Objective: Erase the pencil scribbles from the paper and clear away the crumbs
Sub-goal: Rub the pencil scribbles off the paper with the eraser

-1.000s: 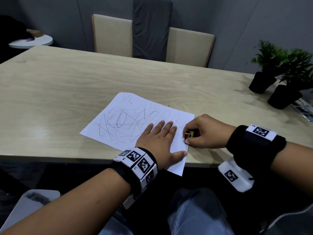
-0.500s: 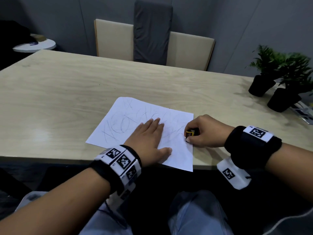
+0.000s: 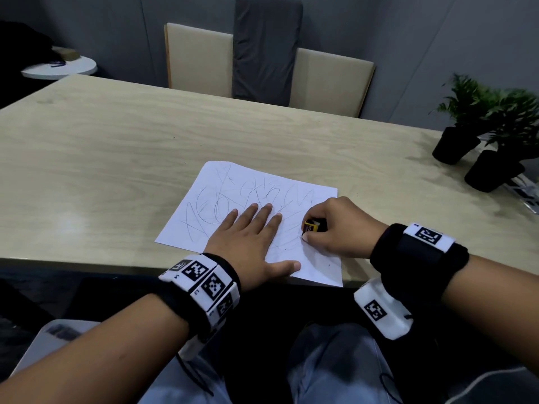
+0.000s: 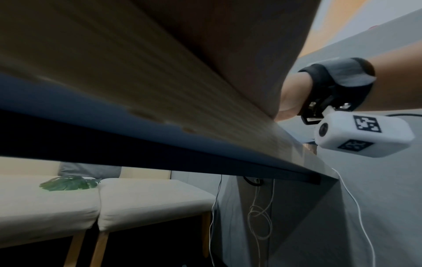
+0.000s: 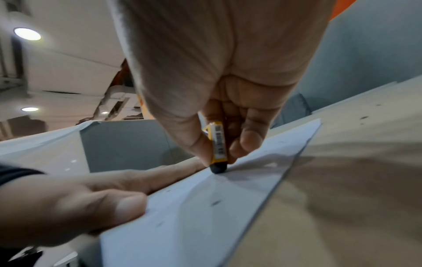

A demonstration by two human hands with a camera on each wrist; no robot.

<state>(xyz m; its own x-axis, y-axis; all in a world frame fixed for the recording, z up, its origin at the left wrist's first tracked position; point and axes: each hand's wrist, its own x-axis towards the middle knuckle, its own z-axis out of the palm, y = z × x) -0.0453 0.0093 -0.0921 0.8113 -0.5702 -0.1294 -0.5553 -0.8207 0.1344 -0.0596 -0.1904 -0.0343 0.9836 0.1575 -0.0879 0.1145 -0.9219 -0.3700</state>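
A white paper [image 3: 233,188] covered in pencil scribbles lies at the near edge of the wooden table [image 3: 116,158]. My left hand [image 3: 250,237] lies flat on it, fingers straight, pressing it down. My right hand [image 3: 326,228] pinches a dark eraser in a yellow sleeve [image 3: 312,226] between thumb and fingers. In the right wrist view the eraser [image 5: 218,148] stands upright with its dark tip on the paper [image 5: 205,216], near the sheet's right side. A few dark crumbs [image 5: 214,202] lie on the sheet. The left wrist view shows only the table's underside and my right wrist.
Two potted plants [image 3: 478,126] in black pots stand at the table's far right. Beige chairs [image 3: 198,59] with a grey cloth [image 3: 265,48] draped between them sit behind the table. A small round white table [image 3: 58,70] is at the far left.
The right hand with the eraser has shifted a little left onto the sheet. The left hand has slid left across the paper and stays flat on it.
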